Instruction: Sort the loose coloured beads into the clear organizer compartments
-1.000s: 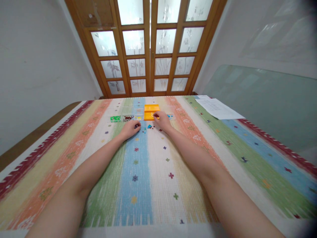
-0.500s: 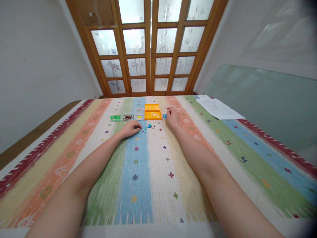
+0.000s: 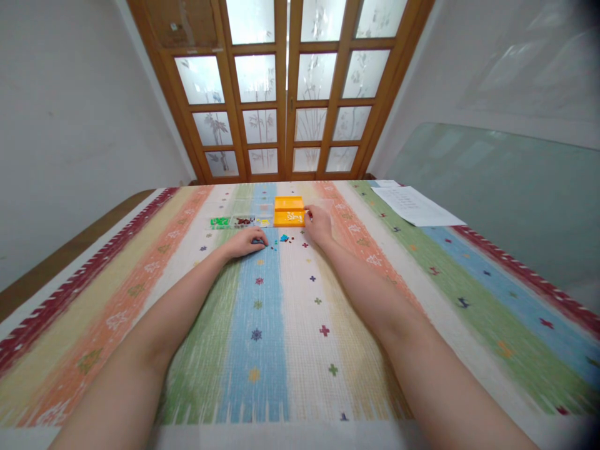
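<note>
My right hand [image 3: 319, 225], fingers pinched together, is at the right edge of an open orange box [image 3: 289, 203]. Any small piece between those fingertips is too small to make out. White bits lie in the box's near half. My left hand [image 3: 247, 242] rests on the cloth with curled fingers, and whatever it may hold is hidden. Between the hands lies a small heap of blue pieces [image 3: 284, 238] with a few dark red and green bits nearby. Left of the orange box, clear boxes contain green pieces [image 3: 219, 222], brown pieces [image 3: 244, 221] and yellow pieces [image 3: 264, 222].
A striped tablecloth [image 3: 262, 400] covers the table. Printed paper sheets [image 3: 415, 207] lie at the far right. A pale green glass panel [image 3: 492, 181] leans at the right wall. Wooden doors with frosted panes [image 3: 290, 106] stand behind the table.
My right hand moved from over the orange box to the clear box of blue pieces on its right, then came back left to the orange box's edge. My left hand stayed nearly still.
</note>
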`<state>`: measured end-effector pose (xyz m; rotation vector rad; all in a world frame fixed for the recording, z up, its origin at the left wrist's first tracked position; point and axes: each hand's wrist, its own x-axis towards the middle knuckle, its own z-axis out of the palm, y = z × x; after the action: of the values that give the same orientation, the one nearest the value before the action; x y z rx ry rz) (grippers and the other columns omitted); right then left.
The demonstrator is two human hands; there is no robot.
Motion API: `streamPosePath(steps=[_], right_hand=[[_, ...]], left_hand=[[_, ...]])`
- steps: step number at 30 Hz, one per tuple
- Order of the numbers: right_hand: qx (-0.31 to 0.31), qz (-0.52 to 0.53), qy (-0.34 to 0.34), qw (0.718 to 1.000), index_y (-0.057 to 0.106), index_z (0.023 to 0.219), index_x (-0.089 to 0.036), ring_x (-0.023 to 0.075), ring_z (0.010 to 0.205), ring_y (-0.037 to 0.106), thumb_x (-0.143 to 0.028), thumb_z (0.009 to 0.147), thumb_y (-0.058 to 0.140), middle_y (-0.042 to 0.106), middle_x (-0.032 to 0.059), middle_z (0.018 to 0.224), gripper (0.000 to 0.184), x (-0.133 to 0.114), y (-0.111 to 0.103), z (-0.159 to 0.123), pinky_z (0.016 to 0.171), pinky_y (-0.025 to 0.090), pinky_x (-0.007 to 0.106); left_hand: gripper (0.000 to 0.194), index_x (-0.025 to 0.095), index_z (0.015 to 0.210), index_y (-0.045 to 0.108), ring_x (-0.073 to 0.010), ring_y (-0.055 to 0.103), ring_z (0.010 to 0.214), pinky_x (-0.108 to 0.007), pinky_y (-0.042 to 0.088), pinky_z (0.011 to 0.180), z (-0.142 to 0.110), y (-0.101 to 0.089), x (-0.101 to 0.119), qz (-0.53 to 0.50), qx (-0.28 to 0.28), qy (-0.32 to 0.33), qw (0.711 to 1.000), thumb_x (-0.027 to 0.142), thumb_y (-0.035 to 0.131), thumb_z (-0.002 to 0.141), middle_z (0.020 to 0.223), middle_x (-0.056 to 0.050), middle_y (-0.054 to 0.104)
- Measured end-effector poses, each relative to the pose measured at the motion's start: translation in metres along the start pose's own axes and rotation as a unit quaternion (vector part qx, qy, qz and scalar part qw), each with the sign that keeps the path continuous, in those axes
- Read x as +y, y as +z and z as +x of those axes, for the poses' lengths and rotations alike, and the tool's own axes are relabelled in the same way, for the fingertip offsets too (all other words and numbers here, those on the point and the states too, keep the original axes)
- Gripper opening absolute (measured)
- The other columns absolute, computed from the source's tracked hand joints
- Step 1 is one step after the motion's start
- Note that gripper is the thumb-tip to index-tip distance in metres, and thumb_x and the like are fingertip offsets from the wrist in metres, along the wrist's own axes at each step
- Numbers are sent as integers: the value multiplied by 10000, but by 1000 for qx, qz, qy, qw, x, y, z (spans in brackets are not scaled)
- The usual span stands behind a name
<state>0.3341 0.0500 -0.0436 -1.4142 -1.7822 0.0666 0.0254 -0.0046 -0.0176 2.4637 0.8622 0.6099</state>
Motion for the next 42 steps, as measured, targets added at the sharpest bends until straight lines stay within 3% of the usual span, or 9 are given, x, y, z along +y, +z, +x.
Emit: streamPosePath(steps=[5,8,16,20,24,27,31,37,42], right_hand=[[-33,-4,-60,998,709,1202,-185,301,1078,647,-176,933,498,736,134,1157,342,-8,3,-3,992,482,451],[-43,-1,-63,997,707,1214,-187,293,1054,657,-171,933,508,742,122,1141,345,-7,3,-4,974,494,437],[-65,5,-63,996,705,1247,-204,273,1042,674,-169,947,535,754,98,1155,347,-9,5,-5,963,492,406],[-69,7,-73,995,733,1188,-208,267,1041,684,-166,952,542,763,86,1166,306,-7,9,-6,964,487,398],[-81,10,-102,991,756,1116,-215,262,1026,683,-169,947,569,769,75,1139,255,-5,11,-5,950,475,389],[-118,18,-145,982,769,1050,-213,247,980,670,-190,952,589,769,72,1063,205,-8,10,-5,919,461,368],[-160,35,-216,963,768,1040,-222,240,983,635,-232,970,609,748,68,1007,174,-23,8,-10,921,432,361],[-211,18,-303,929,770,1088,-236,258,1037,576,-271,982,641,703,90,1058,171,-44,11,-20,947,402,382],[-243,25,-299,922,774,1005,-234,252,1043,568,-228,968,643,696,83,1053,136,-50,10,-24,959,397,371]], left_hand=[[204,193,959,772,-193,653,855,-322,514,810,-1,7,-13,-80,61,-78,992,371,704,885,938,-55,736],[254,175,963,761,-178,647,802,-305,510,761,-3,4,-25,-150,157,-134,967,393,744,833,925,-57,745],[251,155,925,728,-126,602,686,-232,470,640,-18,-26,-59,-213,479,-262,811,298,753,720,846,-38,723],[262,157,939,702,-95,581,615,-197,460,588,-28,-36,-73,-259,537,-299,745,275,716,706,813,-16,695],[298,160,967,682,-76,564,561,-193,469,566,-34,-40,-83,-301,545,-310,719,255,695,686,843,-21,705],[372,161,1045,686,-84,580,568,-201,479,574,-34,-38,-84,-291,542,-310,724,242,669,682,878,-41,728],[402,160,1082,704,-96,573,567,-208,464,567,-29,-32,-79,-247,529,-305,752,251,640,695,868,-42,734],[262,167,980,750,-156,629,680,-266,508,682,-18,-21,-60,-117,434,-270,852,276,613,785,853,-49,754],[241,203,972,788,-220,679,842,-324,519,825,-10,-9,-37,-5,307,-203,930,289,589,866,913,-53,776]])
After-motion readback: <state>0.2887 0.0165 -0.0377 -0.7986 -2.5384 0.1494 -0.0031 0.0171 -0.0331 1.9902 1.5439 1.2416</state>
